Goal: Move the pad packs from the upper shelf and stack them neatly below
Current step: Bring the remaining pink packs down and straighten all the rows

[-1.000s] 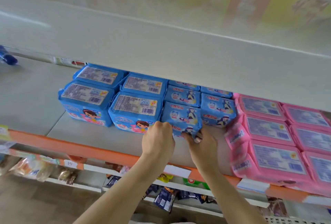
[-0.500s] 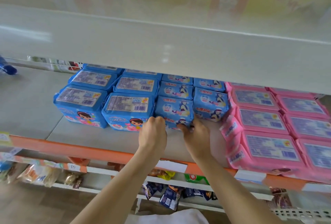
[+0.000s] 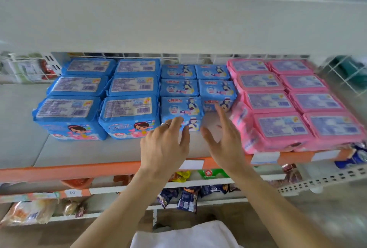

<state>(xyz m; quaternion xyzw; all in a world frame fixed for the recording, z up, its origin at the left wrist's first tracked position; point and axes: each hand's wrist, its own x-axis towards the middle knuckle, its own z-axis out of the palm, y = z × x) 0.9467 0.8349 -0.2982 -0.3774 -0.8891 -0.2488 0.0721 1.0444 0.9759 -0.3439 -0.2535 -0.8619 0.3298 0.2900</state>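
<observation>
Blue and pink pad packs fill a grey shelf (image 3: 83, 152) with an orange front edge. A small blue pad pack (image 3: 181, 108) stands at the front of the middle column, with more small blue packs (image 3: 217, 93) behind and to its right. My left hand (image 3: 166, 144) is open, its fingertips at the lower front of that pack. My right hand (image 3: 224, 140) is open just right of it, fingers straight, over the bare gap in front of the right small blue pack. Neither hand holds anything.
Large blue packs (image 3: 129, 116) stand to the left, and pink packs (image 3: 282, 128) to the right reach the shelf edge. A white shelf board (image 3: 178, 19) hangs overhead. Snack bags (image 3: 186, 198) sit on lower shelves. Wire mesh (image 3: 198, 57) backs the shelf.
Both hands gripped the front small blue pack before; now they have let go and opened, drawn slightly back. The view has shifted so the shelf's full depth shows.
</observation>
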